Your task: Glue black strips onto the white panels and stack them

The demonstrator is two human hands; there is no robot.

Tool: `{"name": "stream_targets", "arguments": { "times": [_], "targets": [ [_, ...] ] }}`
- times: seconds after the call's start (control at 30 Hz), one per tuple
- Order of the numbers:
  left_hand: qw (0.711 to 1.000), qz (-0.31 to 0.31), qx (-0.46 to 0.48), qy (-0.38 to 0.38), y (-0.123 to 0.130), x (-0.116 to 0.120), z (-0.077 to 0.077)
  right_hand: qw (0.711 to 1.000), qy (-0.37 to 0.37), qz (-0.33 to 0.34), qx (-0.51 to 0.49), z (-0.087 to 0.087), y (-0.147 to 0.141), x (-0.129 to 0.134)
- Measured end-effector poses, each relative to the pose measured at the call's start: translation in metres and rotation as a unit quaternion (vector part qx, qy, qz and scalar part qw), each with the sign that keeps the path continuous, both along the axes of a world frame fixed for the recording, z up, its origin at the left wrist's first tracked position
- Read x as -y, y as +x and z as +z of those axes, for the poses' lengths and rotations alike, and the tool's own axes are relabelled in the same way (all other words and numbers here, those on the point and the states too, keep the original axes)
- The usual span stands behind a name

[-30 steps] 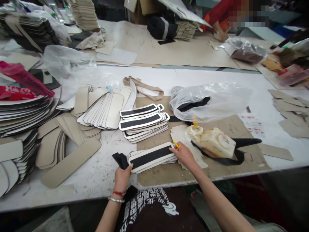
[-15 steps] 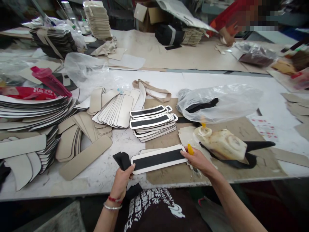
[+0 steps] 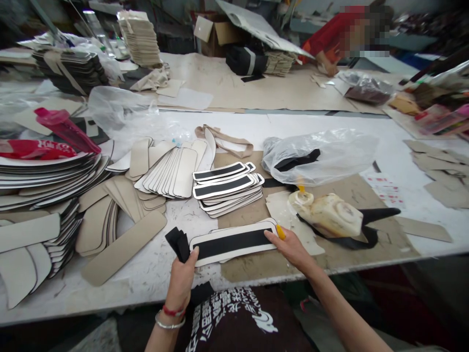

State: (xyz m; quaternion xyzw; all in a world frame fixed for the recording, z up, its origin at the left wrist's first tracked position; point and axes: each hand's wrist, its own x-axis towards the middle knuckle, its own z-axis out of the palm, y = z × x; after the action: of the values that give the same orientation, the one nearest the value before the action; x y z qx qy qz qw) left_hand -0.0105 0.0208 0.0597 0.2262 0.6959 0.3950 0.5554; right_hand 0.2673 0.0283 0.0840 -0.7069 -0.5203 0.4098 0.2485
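A long white panel with rounded ends [image 3: 234, 253] lies low over the near table edge, with a black strip [image 3: 230, 240] along its middle. My left hand [image 3: 182, 276] pinches the panel's left end, thumb on top, and also holds a bundle of folded black strips [image 3: 178, 243]. At the other end, my right hand [image 3: 293, 247] presses a finger on the black strip while gripping a small yellow tool [image 3: 280, 232], mostly hidden. Another pale panel shows partly beneath. Just beyond is a stack of white panels with black strips [image 3: 225, 186].
Right of my hands lies a stained whitish plastic container [image 3: 337, 213] beside a clear bag [image 3: 330, 151]. Fanned beige panels [image 3: 172, 171] and larger curved stacks [image 3: 40, 178] cover the left. Across the table, a person in red [image 3: 326, 36] bends over the far worktop [image 3: 234, 95].
The whole view has shifted, so table items appear slightly further left. Both hands keep their hold on the panel, and my right finger still rests near the strip's right end.
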Motion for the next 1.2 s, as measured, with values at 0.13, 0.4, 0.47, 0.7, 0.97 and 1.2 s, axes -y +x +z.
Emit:
{"name": "stream_targets", "arguments": {
  "times": [0.13, 0.4, 0.47, 0.7, 0.97, 1.2],
  "targets": [
    [1.0, 0.008, -0.007, 0.025, 0.002, -0.001, 0.002, 1.0, -0.006, 0.0, 0.012, 0.001, -0.001, 0.002],
    [0.998, 0.015, 0.002, 0.059, 0.012, 0.0, 0.011, 1.0, 0.016, -0.026, -0.004, 0.002, -0.003, 0.0],
    [0.998, 0.011, 0.006, 0.058, 0.013, 0.0, 0.012, 0.999, 0.018, -0.033, -0.004, 0.003, -0.003, 0.0],
    [0.999, 0.012, -0.026, 0.045, 0.017, 0.0, 0.014, 0.999, 0.031, -0.035, -0.005, 0.005, -0.001, -0.004],
    [0.998, 0.042, 0.01, 0.052, 0.019, -0.004, 0.021, 0.997, 0.002, -0.045, -0.06, 0.009, 0.005, -0.005],
    [0.98, 0.067, 0.187, -0.02, 0.018, -0.008, 0.036, 0.95, -0.064, -0.11, -0.286, 0.019, 0.007, -0.004]
  ]
}}
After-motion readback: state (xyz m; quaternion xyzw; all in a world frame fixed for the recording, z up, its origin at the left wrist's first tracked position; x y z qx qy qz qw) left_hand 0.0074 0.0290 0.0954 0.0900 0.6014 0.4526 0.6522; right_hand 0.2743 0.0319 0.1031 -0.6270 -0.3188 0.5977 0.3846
